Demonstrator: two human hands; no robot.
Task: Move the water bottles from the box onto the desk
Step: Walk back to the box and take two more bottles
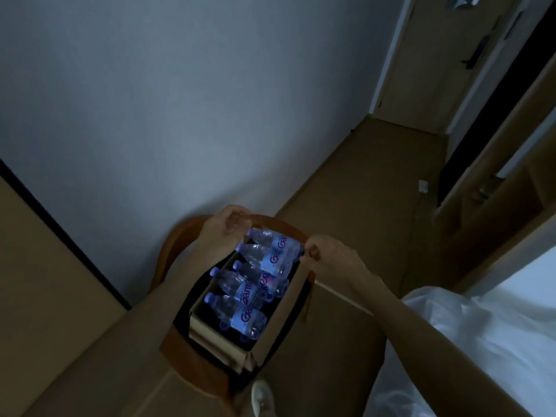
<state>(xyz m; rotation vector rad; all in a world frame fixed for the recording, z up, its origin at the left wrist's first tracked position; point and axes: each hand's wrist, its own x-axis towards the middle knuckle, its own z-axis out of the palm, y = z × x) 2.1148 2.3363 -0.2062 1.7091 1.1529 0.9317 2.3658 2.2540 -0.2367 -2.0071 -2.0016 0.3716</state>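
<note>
An open cardboard box [272, 320] sits on a wooden chair [177, 239] against the wall. Several clear water bottles [240, 293] with blue labels and blue caps lie on their sides in it. The topmost bottle [275, 240] lies across the far end. My left hand [221, 228] is at the box's far left corner beside that bottle's cap, its fingers curled and pinching the box's far edge. My right hand [326, 255] pinches the top corner of the right flap, next to the bottle's base. The light is dim.
A light wall stands behind the chair. To the left is a tan surface with a dark edge [60, 236]. White bedding [481, 341] lies at the lower right. Carpeted floor runs back to a closed wooden door [433, 64], with wooden furniture [496, 188] along the right.
</note>
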